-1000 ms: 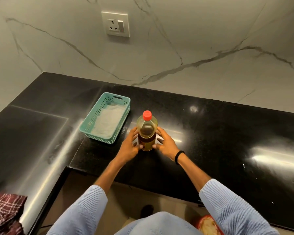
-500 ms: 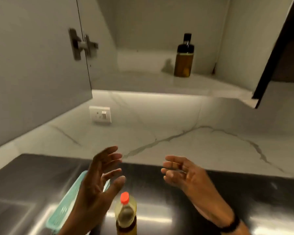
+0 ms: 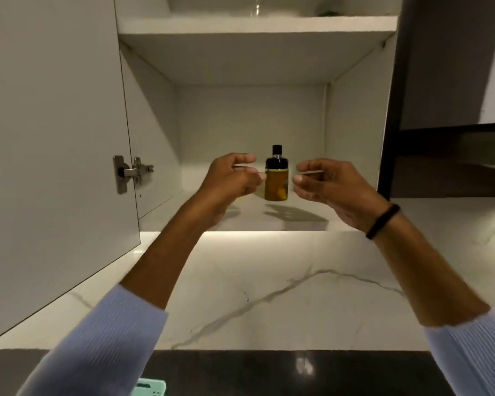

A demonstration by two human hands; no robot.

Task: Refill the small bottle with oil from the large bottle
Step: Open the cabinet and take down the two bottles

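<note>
A small amber bottle with a black cap and collar stands upright on the lower shelf of an open wall cabinet. My left hand is raised just left of it, fingers loosely curled, holding nothing. My right hand is level with it on the right, fingers also loosely curled and empty. A small gap shows between each hand and the bottle. The large bottle is out of view.
The cabinet's open door with its metal hinge stands at the left. An upper shelf sits above. Below are the marble backsplash, the black countertop and a corner of the teal basket.
The view has tilted up from the counter to the cabinet. Both hands left the large bottle and rose to either side of the small bottle on the shelf.
</note>
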